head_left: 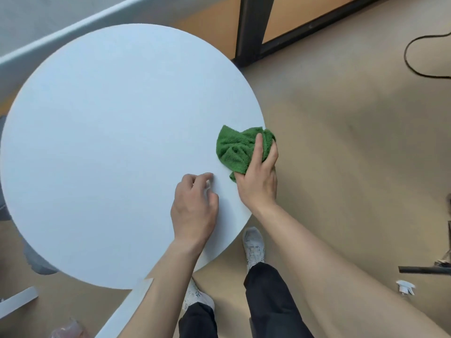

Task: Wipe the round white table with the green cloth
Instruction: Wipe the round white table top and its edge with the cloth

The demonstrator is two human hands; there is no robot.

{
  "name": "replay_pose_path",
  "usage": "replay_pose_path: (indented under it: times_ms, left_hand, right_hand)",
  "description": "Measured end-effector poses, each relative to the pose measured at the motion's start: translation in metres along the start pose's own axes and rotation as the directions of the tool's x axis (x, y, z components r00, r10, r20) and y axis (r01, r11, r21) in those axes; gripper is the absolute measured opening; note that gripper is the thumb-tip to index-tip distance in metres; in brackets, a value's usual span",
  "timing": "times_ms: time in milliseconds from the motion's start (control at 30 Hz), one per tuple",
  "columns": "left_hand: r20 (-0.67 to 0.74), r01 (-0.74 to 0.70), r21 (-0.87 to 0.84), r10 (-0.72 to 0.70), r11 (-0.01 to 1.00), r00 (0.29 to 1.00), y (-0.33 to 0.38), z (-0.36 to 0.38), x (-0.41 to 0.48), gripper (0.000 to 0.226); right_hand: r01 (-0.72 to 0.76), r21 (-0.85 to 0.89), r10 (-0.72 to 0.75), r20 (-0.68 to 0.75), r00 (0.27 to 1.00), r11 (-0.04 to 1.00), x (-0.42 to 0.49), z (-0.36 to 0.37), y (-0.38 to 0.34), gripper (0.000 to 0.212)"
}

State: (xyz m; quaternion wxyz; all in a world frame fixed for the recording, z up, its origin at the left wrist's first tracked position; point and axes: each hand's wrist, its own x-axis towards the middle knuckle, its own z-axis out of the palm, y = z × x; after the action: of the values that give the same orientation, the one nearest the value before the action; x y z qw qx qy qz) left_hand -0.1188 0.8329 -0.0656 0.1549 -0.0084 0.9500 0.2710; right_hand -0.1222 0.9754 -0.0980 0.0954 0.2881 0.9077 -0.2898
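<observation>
the right hand has its fingers clamped on one crumpled green terry cloth at the rim of one round white table. beside them, the left hand rests with fingers curled, holding nothing. bare tabletop spreads leftward.

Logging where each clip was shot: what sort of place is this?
Probably an office or meeting area: a round white table, beige carpet-like flooring, and a black power cable trailing across it.
</observation>
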Motion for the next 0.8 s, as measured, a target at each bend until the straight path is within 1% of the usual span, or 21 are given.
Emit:
replay_pose_path:
  times_ms: [133, 267, 333, 400, 433, 500, 567, 667, 733, 800]
  left_hand:
    - [-0.031, -0.001, 0.037, 0.002, 0.999, 1.000, 0.025, 0.006, 0.040, 0.047]
    - [-0.054, 0.006, 0.054, -0.003, 0.999, 0.999, 0.052, 0.012, 0.076, 0.051]
    - [-0.041, 0.032, 0.067, -0.030, 0.997, 0.999, 0.060, 0.013, 0.087, 0.052]
    - [-0.028, 0.051, 0.069, -0.049, 0.996, 0.998, 0.062, 0.013, 0.090, 0.054]
    - [-0.026, 0.055, 0.062, -0.054, 0.997, 0.998, 0.062, 0.012, 0.090, 0.054]
    - [-0.016, 0.058, 0.035, -0.058, 0.998, 0.998, 0.061, 0.010, 0.090, 0.054]
    - [0.006, 0.061, 0.003, -0.061, 0.998, 0.998, 0.060, 0.006, 0.093, 0.053]
    - [0.051, 0.045, -0.040, -0.043, 0.998, 0.998, 0.055, -0.001, 0.099, 0.052]
    - [0.092, 0.030, -0.074, -0.024, 0.997, 0.996, 0.050, -0.005, 0.101, 0.051]
    - [0.112, 0.020, -0.081, -0.011, 0.996, 0.994, 0.046, -0.008, 0.106, 0.050]
  right_hand:
    - [-0.033, 0.068, 0.033, 0.001, 0.999, 0.997, 0.072, -0.024, -0.013, 0.100]
    - [-0.032, 0.213, 0.012, 0.095, 0.995, 0.977, 0.122, -0.038, -0.025, 0.080]
    - [-0.074, 0.247, 0.051, 0.099, 0.994, 0.966, 0.115, -0.038, -0.023, 0.070]
    - [-0.150, 0.280, 0.133, 0.079, 0.988, 0.948, 0.083, -0.031, -0.014, 0.061]
    - [-0.192, 0.292, 0.176, 0.078, 0.981, 0.937, 0.060, -0.027, -0.008, 0.059]
    - [-0.250, 0.307, 0.236, 0.082, 0.968, 0.918, 0.020, -0.019, 0.001, 0.064]
    - [-0.267, 0.291, 0.258, 0.072, 0.964, 0.919, 0.009, -0.015, 0.004, 0.070]
    - [-0.259, 0.235, 0.263, 0.016, 0.965, 0.937, 0.057, -0.021, -0.014, 0.064]
    - [-0.202, 0.148, 0.200, 0.029, 0.979, 0.968, 0.111, -0.031, -0.039, 0.059]
    - [-0.105, 0.035, 0.103, 0.053, 0.993, 0.994, 0.158, -0.036, -0.070, 0.057]
